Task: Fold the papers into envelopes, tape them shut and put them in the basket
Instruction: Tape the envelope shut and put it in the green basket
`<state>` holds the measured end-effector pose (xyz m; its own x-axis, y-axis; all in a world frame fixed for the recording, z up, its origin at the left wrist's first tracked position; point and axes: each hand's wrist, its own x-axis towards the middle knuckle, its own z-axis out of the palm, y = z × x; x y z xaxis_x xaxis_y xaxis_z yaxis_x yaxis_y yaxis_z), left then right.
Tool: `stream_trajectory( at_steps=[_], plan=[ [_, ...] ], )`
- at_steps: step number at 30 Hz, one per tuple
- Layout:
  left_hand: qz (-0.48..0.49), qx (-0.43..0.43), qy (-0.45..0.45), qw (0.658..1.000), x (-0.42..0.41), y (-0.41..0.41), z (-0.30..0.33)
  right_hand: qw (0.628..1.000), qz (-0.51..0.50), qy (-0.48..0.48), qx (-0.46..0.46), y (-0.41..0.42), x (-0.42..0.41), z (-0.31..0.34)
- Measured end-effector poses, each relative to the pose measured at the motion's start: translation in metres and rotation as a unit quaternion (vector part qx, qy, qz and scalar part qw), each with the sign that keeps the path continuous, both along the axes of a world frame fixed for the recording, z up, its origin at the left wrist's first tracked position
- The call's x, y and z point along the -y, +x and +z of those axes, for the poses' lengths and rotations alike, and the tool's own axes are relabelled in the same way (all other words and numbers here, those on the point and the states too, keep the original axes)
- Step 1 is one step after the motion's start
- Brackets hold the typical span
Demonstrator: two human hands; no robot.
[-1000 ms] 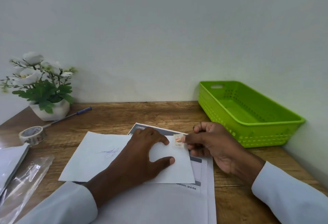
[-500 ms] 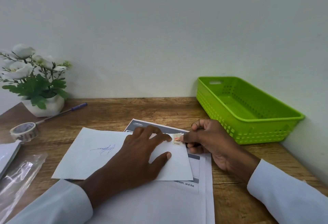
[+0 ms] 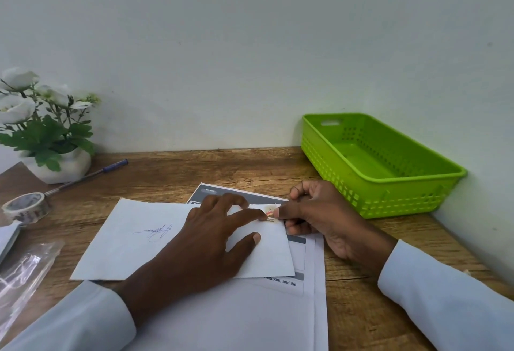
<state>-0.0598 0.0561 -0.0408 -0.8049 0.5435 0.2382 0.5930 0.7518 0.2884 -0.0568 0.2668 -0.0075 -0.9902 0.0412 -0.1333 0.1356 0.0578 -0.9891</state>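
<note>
A wooden counter (image 3: pixel 222 172) with a grained, knotty surface runs to a pale wall. On its right, against the wall, sits the bright green plastic basket (image 3: pixel 389 203), rectangular with slotted sides and a handle cut-out at its far end; nothing shows inside it. A stack of printed papers (image 3: pixel 278 323) lies at the near centre, its lower edge cut off by the frame, with only a few words legible. On the stack rests the white folded envelope (image 3: pixel 133 242), flat, with a blue pen scribble on its left half.

The left hand (image 3: pixel 205 242) lies palm down on the envelope's right half, fingers (image 3: pixel 247 214) straight and spread, the forefinger tip pressing the small piece of tape (image 3: pixel 271 213) at the envelope's far right corner. The right hand (image 3: pixel 325 220) sits just beside that corner, its fingers curled, thumb and forefinger pinching the tape's right edge; the tape's printed pattern is too small to read, and the envelope's corner under it is hidden.

At the left edge, a white pot of white artificial flowers (image 3: pixel 41 128) stands, partly cut off. A blue-capped pen (image 3: pixel 91 175) lies beside it, touching a patterned tape roll (image 3: pixel 26 207). A crinkled clear plastic sleeve (image 3: pixel 25 270) lies nearer, cut off.
</note>
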Motion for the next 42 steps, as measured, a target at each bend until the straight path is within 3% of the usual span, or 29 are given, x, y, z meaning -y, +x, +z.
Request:
stream_trajectory(
  at_steps=[14,27,42],
  plan=[
    [-0.018,-0.010,0.019,1.000,-0.001,0.001,-0.001,0.994,-0.016,0.087,-0.068,0.000,0.006,-0.006],
    [-0.029,-0.019,0.011,0.999,-0.001,-0.001,-0.003,0.988,-0.035,0.142,-0.055,-0.019,0.006,-0.011],
    [-0.023,-0.004,-0.001,1.000,-0.004,0.000,-0.001,0.987,0.075,0.138,-0.033,-0.017,-0.005,-0.004]
  ],
)
